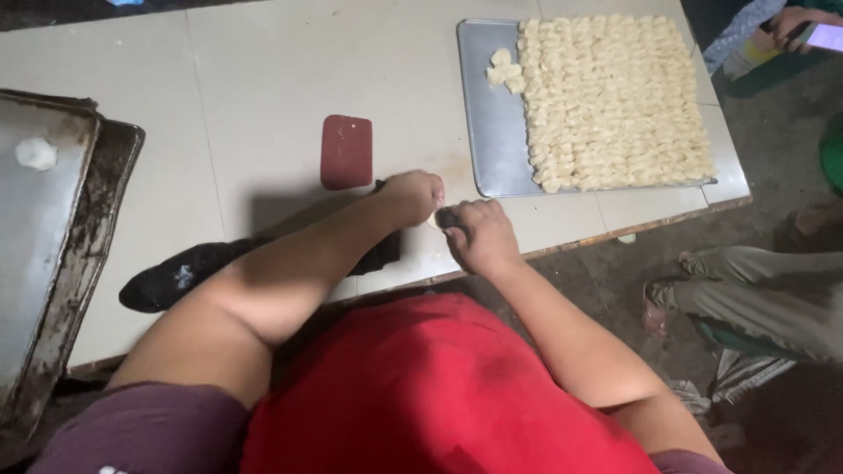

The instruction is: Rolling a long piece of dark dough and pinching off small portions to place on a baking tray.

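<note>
My left hand (413, 196) and my right hand (479, 233) meet near the table's front edge, fingers pinched together on a small pale piece of dough (434, 221) between them. Just beyond them to the right lies a metal baking tray (492, 123) packed with several rows of small shaped dough pieces (615, 101); a few loose ones (505, 70) sit on its bare left strip. A dark red rectangular scraper (346, 151) lies flat on the table just past my left hand. A black cloth (189, 272) lies under my left forearm.
Stacked worn metal trays (61, 228) sit at the left edge, a lump of dough (36, 153) on the top one. Another person sits on the floor at right (755, 290), and a hand holds a phone (817, 33) at the top right.
</note>
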